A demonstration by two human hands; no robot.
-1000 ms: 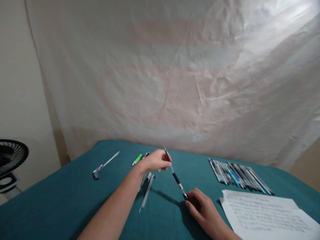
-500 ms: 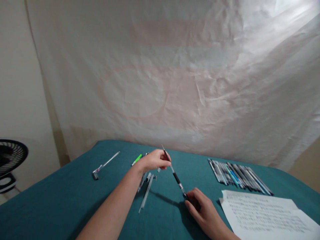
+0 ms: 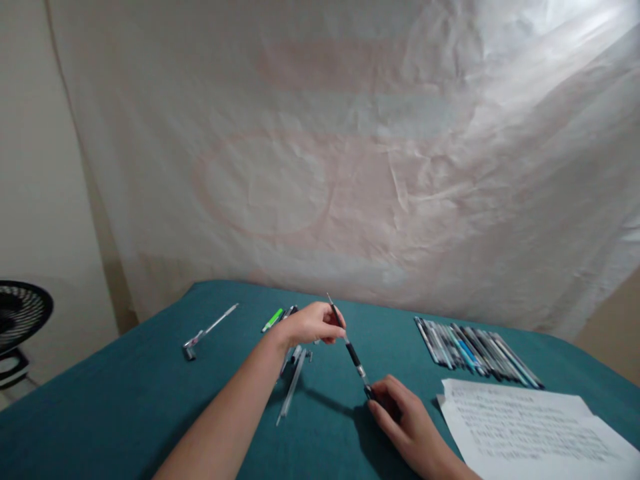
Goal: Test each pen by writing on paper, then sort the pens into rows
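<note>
A slim pen with a black grip (image 3: pixel 353 355) slants up between my two hands. My right hand (image 3: pixel 405 417) is closed around its lower end, low over the cloth. At the upper end, my left hand (image 3: pixel 317 323) pinches a thin dark refill (image 3: pixel 335 311) that lines up with the barrel, its fine tip pointing up and away. How deep the refill sits in the pen is hard to make out. Below my left wrist lie clear pen tubes (image 3: pixel 294 383) and small parts, partly hidden by my forearm.
A row of several pens (image 3: pixel 475 353) lies at the right, behind handwritten paper sheets (image 3: pixel 530 427). A green highlighter (image 3: pixel 272 320) is beyond my left wrist. Far left on the teal cloth (image 3: pixel 115 400) rests a thin clear rod with a clip-like piece (image 3: pixel 190 350). A black fan (image 3: pixel 23 310) stands beyond the edge.
My left hand has come slightly down and right, closer to my right hand, with the refill still pinched. My right hand has hardly moved.
</note>
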